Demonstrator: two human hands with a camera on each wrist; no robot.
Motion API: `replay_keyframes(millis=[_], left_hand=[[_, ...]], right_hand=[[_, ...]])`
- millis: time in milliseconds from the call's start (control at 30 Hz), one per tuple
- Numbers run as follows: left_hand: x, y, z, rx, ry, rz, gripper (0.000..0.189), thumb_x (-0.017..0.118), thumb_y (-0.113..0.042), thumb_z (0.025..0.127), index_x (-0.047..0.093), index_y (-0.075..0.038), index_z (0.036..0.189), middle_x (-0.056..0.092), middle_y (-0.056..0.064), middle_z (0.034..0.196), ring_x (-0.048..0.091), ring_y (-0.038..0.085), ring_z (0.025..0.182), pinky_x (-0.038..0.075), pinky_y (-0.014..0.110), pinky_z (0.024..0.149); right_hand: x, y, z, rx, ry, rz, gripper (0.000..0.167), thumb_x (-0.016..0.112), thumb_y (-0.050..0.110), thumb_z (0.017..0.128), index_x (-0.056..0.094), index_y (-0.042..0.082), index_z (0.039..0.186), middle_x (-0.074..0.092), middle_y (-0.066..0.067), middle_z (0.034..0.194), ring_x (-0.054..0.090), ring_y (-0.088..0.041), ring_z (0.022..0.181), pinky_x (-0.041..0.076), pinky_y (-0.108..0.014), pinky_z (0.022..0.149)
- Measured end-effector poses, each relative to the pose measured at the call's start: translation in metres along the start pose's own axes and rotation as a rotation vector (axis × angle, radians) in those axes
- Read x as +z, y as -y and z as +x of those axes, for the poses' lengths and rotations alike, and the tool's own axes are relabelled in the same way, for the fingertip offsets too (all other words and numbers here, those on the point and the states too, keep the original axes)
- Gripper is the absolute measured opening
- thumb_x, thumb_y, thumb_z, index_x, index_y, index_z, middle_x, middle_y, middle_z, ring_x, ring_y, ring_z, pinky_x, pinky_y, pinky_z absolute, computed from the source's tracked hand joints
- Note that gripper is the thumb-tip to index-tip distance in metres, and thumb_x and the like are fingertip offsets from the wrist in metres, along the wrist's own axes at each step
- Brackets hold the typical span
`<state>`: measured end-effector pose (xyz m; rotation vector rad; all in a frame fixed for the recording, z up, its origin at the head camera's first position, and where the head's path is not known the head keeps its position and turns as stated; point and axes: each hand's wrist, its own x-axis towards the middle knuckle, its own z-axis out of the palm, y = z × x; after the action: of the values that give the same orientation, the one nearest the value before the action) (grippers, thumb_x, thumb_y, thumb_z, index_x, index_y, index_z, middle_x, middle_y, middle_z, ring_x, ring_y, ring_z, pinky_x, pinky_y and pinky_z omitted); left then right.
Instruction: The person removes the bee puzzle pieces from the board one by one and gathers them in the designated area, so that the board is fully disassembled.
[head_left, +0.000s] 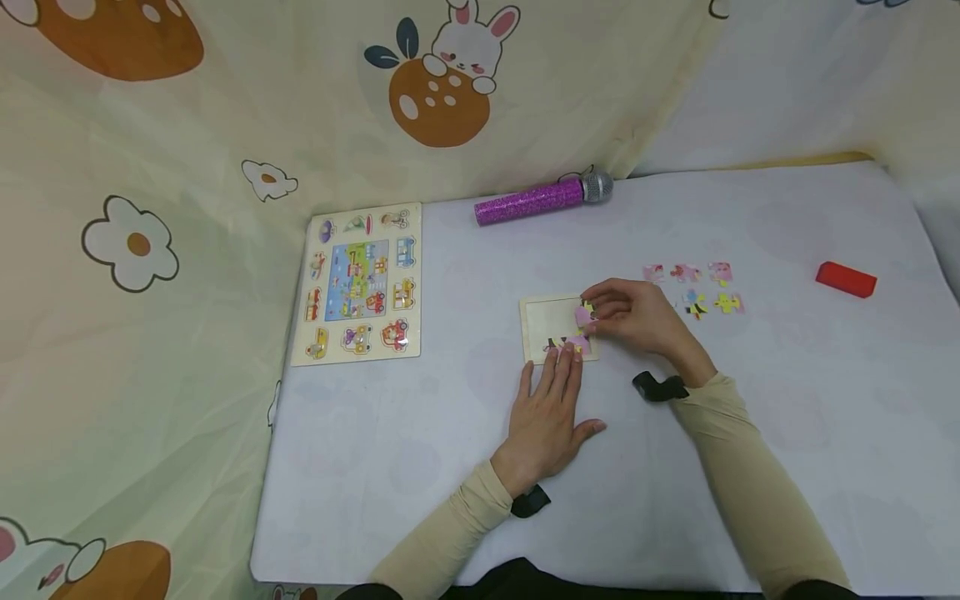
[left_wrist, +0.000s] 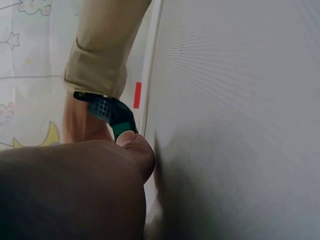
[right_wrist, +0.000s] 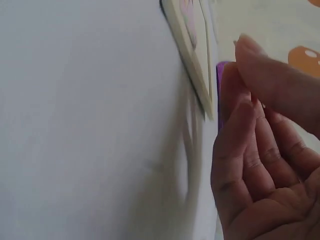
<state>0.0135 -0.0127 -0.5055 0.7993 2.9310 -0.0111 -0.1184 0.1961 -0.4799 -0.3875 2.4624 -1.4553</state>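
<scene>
A small pale wooden puzzle tray [head_left: 547, 312] lies on the table before me. Pink-and-yellow jigsaw pieces [head_left: 577, 342] sit along its near edge, partly covered by my left fingertips. My left hand [head_left: 542, 425] lies with straight fingers, their tips pressing on those pieces, thumb out to the side. Over the tray's right side my right hand [head_left: 633, 317] pinches a pink-and-yellow jigsaw piece [head_left: 585, 314] between thumb and fingers. In the right wrist view the curled fingers [right_wrist: 232, 135] hide most of that piece, with the tray's corner [right_wrist: 200, 95] beyond them.
Loose jigsaw pieces [head_left: 686, 273] lie in two rows right of the tray. Farther right is a red block [head_left: 846, 279]. A purple glitter microphone [head_left: 531, 202] lies at the back edge. A wooden picture puzzle board [head_left: 356, 344] stands at the left, near the curtain [head_left: 187, 350].
</scene>
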Motion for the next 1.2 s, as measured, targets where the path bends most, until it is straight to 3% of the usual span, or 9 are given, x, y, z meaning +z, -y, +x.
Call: replay_keyframes(millis=[133,400,633,733,933,1200], left_hand=[[-0.001,0.0,0.0,0.002,0.004,-0.001,0.1,0.038,-0.073,0.105,0.01,-0.004,0.17,0.008,0.013,0.18,0.011,0.03,0.167,0.019,0.055,0.129],[-0.002,0.001,0.002,0.002,0.011,-0.001,0.1,0.037,-0.073,0.105,0.009,-0.003,0.17,0.008,0.013,0.18,0.011,0.03,0.167,0.02,0.055,0.129],[-0.002,0.001,0.002,0.009,0.01,-0.01,0.098,0.037,-0.072,0.105,0.009,-0.004,0.17,0.008,0.013,0.18,0.01,0.03,0.167,0.019,0.055,0.13],[-0.002,0.001,0.002,0.011,0.004,-0.014,0.098,0.037,-0.072,0.106,0.01,-0.004,0.17,0.009,0.013,0.18,0.011,0.03,0.167,0.019,0.055,0.129],[-0.002,0.002,0.0,0.007,-0.003,-0.037,0.097,0.039,-0.071,0.106,0.011,-0.004,0.17,0.011,0.011,0.18,0.011,0.029,0.167,0.019,0.055,0.129],[-0.002,0.002,0.0,0.009,-0.012,-0.038,0.096,0.038,-0.071,0.106,0.012,-0.005,0.17,0.011,0.012,0.18,0.012,0.029,0.167,0.02,0.054,0.129]], right_hand=[[-0.013,-0.007,-0.01,-0.031,-0.029,-0.095,0.043,0.093,0.016,0.083,0.076,0.007,0.121,0.08,-0.011,0.1,0.073,-0.013,0.085,0.051,-0.017,0.073],[-0.04,-0.021,-0.032,-0.064,-0.086,-0.191,0.045,0.098,0.019,0.076,0.079,0.012,0.117,0.073,-0.006,0.089,0.06,-0.022,0.079,0.044,-0.019,0.068],[-0.059,-0.029,-0.054,0.064,-0.117,-0.253,0.047,0.1,0.024,0.073,0.081,0.017,0.115,0.067,-0.006,0.091,0.054,-0.017,0.08,0.041,-0.019,0.068],[-0.063,-0.032,-0.059,0.09,-0.121,-0.269,0.047,0.101,0.024,0.072,0.082,0.016,0.114,0.067,-0.005,0.092,0.052,-0.017,0.079,0.039,-0.019,0.067],[-0.066,-0.037,-0.067,0.024,-0.116,-0.324,0.042,0.101,0.021,0.071,0.083,0.014,0.109,0.063,-0.004,0.085,0.047,-0.01,0.071,0.036,-0.021,0.063],[-0.065,-0.042,-0.07,0.061,-0.099,-0.361,0.042,0.1,0.023,0.073,0.083,0.014,0.11,0.063,-0.003,0.086,0.045,-0.009,0.069,0.035,-0.024,0.06]])
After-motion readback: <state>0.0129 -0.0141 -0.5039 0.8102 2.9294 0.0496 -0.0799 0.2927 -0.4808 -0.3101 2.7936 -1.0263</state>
